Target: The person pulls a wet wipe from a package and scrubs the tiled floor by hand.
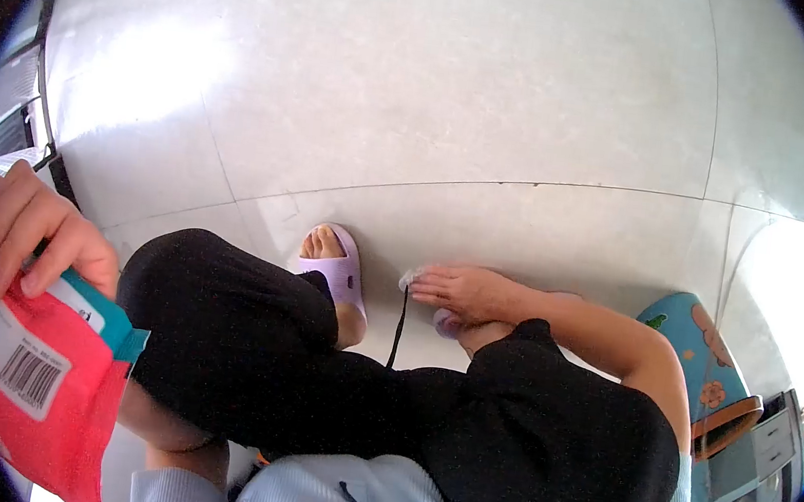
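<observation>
At the left edge my left hand (46, 233) has its fingers wrapped over the top of a red and teal packet (72, 403) with a barcode label. My right hand (466, 292) reaches down near the floor beside my foot, its fingers close together at a small whitish, see-through item (408, 279). What that item is I cannot make out. A black cord (398, 334) hangs just below it. The packet's opening is partly covered by my left hand.
A lilac slipper (346, 270) is on one foot; the other slipper is mostly hidden by my right arm. At the right stand a teal patterned object (691, 345) and grey drawers (774, 437). Pale floor tiles (458, 90) lie ahead. Dark-framed items line the left edge.
</observation>
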Motion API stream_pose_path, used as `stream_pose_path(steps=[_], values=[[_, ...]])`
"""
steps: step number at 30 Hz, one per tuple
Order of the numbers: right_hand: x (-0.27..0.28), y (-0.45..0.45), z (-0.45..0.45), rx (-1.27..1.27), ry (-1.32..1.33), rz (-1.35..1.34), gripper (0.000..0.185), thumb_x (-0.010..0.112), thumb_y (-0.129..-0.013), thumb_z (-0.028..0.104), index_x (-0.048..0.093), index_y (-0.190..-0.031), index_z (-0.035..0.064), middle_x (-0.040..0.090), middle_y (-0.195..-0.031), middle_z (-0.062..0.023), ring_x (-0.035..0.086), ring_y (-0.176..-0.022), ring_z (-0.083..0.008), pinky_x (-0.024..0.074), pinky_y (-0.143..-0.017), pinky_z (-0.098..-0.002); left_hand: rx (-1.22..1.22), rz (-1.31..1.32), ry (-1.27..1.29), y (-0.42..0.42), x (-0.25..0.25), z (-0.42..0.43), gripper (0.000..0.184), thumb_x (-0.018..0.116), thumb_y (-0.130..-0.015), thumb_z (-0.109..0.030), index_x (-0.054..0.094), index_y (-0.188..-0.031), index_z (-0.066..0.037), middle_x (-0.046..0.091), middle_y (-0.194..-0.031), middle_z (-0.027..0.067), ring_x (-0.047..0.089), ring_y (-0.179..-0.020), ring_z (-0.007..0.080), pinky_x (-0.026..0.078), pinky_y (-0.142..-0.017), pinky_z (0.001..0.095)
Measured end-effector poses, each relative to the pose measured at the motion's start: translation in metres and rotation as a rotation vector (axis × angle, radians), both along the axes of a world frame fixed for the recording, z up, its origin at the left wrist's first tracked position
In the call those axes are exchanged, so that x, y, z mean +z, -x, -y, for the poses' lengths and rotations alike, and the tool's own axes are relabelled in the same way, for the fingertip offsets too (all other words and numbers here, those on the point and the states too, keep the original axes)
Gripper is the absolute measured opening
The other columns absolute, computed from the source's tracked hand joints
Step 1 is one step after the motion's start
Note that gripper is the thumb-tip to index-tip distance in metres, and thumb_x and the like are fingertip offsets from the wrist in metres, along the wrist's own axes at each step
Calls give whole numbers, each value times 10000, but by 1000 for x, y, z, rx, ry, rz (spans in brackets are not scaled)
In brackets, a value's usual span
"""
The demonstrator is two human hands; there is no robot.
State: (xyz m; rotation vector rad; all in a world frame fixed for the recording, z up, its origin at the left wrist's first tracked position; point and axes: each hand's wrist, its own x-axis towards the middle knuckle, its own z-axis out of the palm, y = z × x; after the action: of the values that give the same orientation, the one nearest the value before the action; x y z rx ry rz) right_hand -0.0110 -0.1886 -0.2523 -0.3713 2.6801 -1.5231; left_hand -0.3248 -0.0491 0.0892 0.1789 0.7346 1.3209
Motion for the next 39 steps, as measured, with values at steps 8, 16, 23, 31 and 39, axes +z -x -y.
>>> stream_pose_path(steps=[8,16,23,31,39], values=[[32,47,-127,-750,-514,253,675,460,-830,430,248,-1335,37,198,-1417,-97,203,-1301,-218,140,-1073,-360,73,41,27,0,1,3,217,329,-926,-147,393,-727,-88,506,-655,4,547,-607,112,427,-603,277],[-12,88,-65,-251,-553,-192,617,496,-804,351,314,-1309,46,300,-1375,-93,316,-1247,-212,228,-1049,-352,81,30,-56,-8,2,10,195,352,-927,-175,388,-754,-93,526,-687,10,558,-648,127,428,-619,285],[10,140,-164,-804,-560,59,571,476,-829,320,320,-1301,38,310,-1370,-78,292,-1258,-201,217,-1057,-336,149,24,-78,-7,5,19,201,376,-929,-211,394,-765,-96,536,-700,6,567,-662,123,441,-628,292],[-20,189,-98,-367,-391,-35,444,429,-839,210,415,-1242,26,357,-1340,-105,327,-1244,-198,237,-1051,-333,128,-40,-69,6,2,21,173,413,-916,-184,394,-775,-86,543,-714,8,585,-679,122,464,-636,287],[5,181,-147,-642,-239,-2,483,470,-824,218,379,-1257,23,394,-1306,-114,355,-1206,-276,263,-1034,-342,193,-22,-146,8,5,30,205,375,-928,-216,390,-772,-84,540,-729,25,580,-709,143,459,-636,296]])
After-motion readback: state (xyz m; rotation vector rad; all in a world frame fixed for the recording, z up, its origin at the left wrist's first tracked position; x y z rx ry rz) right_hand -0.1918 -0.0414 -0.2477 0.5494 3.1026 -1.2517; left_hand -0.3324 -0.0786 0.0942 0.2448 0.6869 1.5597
